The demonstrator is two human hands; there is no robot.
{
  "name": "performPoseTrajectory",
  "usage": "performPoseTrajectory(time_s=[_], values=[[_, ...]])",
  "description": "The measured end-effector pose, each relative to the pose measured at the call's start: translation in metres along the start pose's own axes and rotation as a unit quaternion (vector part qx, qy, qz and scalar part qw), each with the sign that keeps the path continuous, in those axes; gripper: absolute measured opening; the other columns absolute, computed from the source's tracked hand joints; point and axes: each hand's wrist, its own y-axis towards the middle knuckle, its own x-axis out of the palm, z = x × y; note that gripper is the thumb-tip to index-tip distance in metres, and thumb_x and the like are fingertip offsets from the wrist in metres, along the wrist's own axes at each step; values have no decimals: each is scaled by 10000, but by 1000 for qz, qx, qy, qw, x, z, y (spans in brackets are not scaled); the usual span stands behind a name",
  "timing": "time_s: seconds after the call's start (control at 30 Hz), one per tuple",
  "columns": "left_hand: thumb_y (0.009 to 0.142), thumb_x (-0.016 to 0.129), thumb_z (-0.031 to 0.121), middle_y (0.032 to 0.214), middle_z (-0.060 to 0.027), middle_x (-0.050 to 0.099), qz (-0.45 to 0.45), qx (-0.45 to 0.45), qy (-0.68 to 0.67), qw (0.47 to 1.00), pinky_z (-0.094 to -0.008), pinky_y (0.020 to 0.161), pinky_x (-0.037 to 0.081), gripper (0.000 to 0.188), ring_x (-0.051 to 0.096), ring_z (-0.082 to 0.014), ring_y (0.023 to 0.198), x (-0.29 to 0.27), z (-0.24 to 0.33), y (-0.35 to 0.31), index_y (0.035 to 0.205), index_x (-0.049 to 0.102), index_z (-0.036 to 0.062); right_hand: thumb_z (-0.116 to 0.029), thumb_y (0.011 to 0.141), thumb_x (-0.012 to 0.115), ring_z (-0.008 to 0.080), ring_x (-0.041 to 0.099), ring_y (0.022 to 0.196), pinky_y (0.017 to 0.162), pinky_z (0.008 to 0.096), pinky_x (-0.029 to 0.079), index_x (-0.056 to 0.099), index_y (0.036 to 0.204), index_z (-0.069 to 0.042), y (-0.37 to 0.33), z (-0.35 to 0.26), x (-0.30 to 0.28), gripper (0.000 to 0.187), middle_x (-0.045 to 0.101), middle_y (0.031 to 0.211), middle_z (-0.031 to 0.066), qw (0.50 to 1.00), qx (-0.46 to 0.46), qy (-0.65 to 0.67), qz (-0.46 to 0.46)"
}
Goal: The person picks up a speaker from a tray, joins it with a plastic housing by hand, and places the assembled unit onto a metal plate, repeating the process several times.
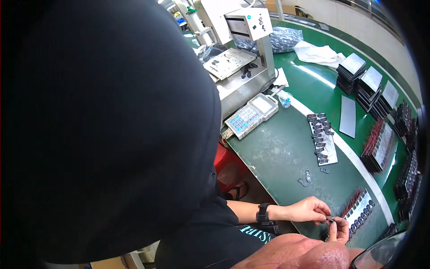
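Observation:
At the lower right, my left hand (312,209) reaches in with a black watch on the wrist. Its thumb and fingers are pinched together at a small dark part (330,221). Close against it, my right hand (339,230) is closed on the same part from the other side. The part is mostly covered by fingers, so its exact kind does not show. Just beyond the hands lies a light tray (359,205) lined with small black pieces and thin red wires. Several loose dark pieces (307,178) rest on the green table farther off.
Another light tray (330,148) bears rows of small black parts. A keypad controller (252,115) lies by a metal bench machine (251,85), near a small clear cup (284,99). Stacked trays (352,67) and wired parts (380,145) line the right. A large dark shape (112,134) blocks the left.

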Motion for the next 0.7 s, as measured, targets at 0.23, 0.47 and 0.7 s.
performPoseTrajectory(time_s=[0.23,0.47,0.7], values=[[908,687,34,1127,-122,703,59,102,142,983,-303,839,575,465,690,-159,976,3,35,-4,1353,552,17,10,942,584,138,575,1009,875,282,487,597,1090,22,-4,-57,58,149,601,1147,70,988,-5,-38,148],[786,730,-45,1018,-112,720,61,401,477,780,-356,730,580,495,707,-302,837,3,27,1,1265,624,15,-46,955,619,122,625,999,816,260,529,635,1116,1,-12,-54,60,169,629,1223,93,988,47,-37,143],[755,766,-22,981,-98,726,22,349,484,802,-342,702,570,413,697,-276,796,6,26,7,1158,694,36,-40,955,639,89,642,907,816,227,511,635,1101,24,-27,-55,57,159,674,1007,33,985,92,-20,146]])
